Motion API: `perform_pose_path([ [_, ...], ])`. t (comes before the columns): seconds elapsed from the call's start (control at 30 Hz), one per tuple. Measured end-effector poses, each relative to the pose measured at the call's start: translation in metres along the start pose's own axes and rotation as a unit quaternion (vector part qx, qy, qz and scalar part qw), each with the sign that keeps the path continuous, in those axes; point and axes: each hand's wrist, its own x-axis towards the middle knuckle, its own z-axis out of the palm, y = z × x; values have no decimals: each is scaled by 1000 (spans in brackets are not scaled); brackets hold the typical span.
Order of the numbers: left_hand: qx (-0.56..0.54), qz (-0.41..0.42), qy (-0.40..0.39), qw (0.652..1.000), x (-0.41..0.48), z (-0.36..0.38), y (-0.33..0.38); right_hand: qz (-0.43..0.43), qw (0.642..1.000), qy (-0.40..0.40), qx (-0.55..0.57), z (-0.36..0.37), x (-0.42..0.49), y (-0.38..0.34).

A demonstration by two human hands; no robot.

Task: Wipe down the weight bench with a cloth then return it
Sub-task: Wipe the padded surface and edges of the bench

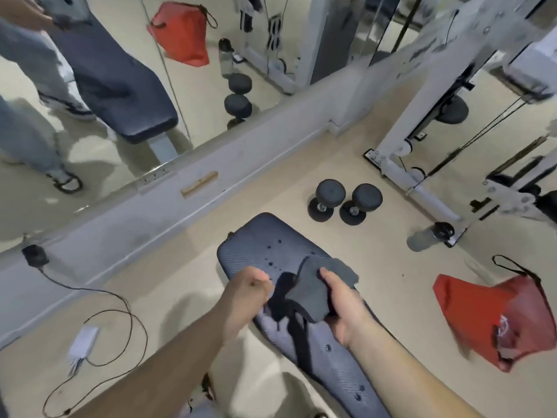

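A dark blue padded weight bench [265, 245] runs from the centre toward the bottom right of the head view. Above its middle I hold a grey cloth [310, 285] with both hands. My right hand [343, 306] grips the cloth's right side, thumb on top. My left hand [250, 294] is curled into a fist at the cloth's left edge and seems to pinch it. A dark shadow lies on the bench under the cloth.
Two black dumbbells [343, 202] stand on the floor beyond the bench. A red bag [476, 315] lies at the right, a water bottle [428, 236] near a white cable machine [422, 122]. A wall mirror [90, 86] fills the left. A charger and cable [84, 342] lie at the lower left.
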Motion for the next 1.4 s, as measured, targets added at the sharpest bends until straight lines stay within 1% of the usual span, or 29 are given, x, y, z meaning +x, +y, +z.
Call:
perform_pose_path([
  [0.07, 41, 17, 29, 999, 33, -2, -26, -36, 999, 30, -27, 4, 38, 4],
  [0.13, 71, 22, 38, 997, 67, 3, -59, -76, 992, 67, -76, 1, 79, 9],
  [0.17, 87, 22, 43, 995, 86, 8, -78, -104, 983, 83, -124, -1, 103, 13],
  [0.2, 104, 28, 47, 993, 104, 13, -95, -138, 966, 105, -189, -2, 126, 19],
  [0.23, 118, 34, 51, 991, 123, 19, -113, -177, 936, 130, -273, -3, 151, 27],
  [0.27, 133, 40, 52, 989, 143, 25, -131, -216, 891, 153, -369, -3, 174, 37],
  [0.3, 158, 49, 54, 985, 161, 32, -148, -253, 840, 160, -453, -2, 196, 48],
  [0.37, 242, 79, 77, 964, 194, 44, -182, -317, 747, 145, -567, 1, 232, 75],
  [0.4, 275, 118, 106, 948, 208, 49, -199, -344, 710, 124, -601, 3, 249, 88],
  [0.47, 303, 204, 160, 917, 232, 55, -227, -402, 648, 90, -641, 6, 277, 111],
  [0.53, 314, 230, 189, 902, 251, 59, -242, -466, 580, 100, -661, 8, 296, 125],
  [0.57, 332, 238, 202, 890, 257, 62, -244, -492, 556, 109, -661, 8, 303, 127],
  [0.6, 352, 248, 222, 875, 262, 65, -243, -507, 540, 115, -662, 10, 306, 125],
  [0.63, 369, 260, 244, 858, 266, 68, -242, -514, 530, 120, -663, 12, 306, 122],
  [0.67, 380, 266, 264, 846, 269, 72, -244, -521, 529, 123, -658, 12, 306, 123],
  [0.7, 381, 268, 277, 841, 271, 75, -246, -522, 535, 123, -653, 12, 304, 124],
  [0.77, 376, 259, 285, 843, 273, 78, -248, -516, 552, 118, -644, 12, 303, 130],
  [0.87, 359, 261, 279, 852, 265, 78, -252, -503, 542, 123, -662, 9, 295, 142],
  [0.9, 349, 274, 278, 852, 258, 77, -255, -494, 547, 120, -666, 8, 292, 145],
  [0.97, 348, 304, 273, 844, 246, 74, -265, -475, 569, 100, -664, 6, 282, 151],
  [1.07, 401, 327, 214, 829, 230, 67, -274, -456, 573, 68, -677, 4, 263, 165],
  [1.17, 452, 297, 154, 827, 223, 56, -272, -436, 553, 49, -708, 5, 245, 185],
  [1.27, 507, 258, 135, 812, 216, 50, -275, -420, 540, 36, -728, 9, 232, 208],
  [1.3, 511, 251, 121, 813, 214, 49, -276, -413, 535, 36, -736, 11, 230, 214],
  [1.4, 487, 250, 62, 835, 210, 41, -278, -390, 527, 47, -754, 17, 228, 222],
])
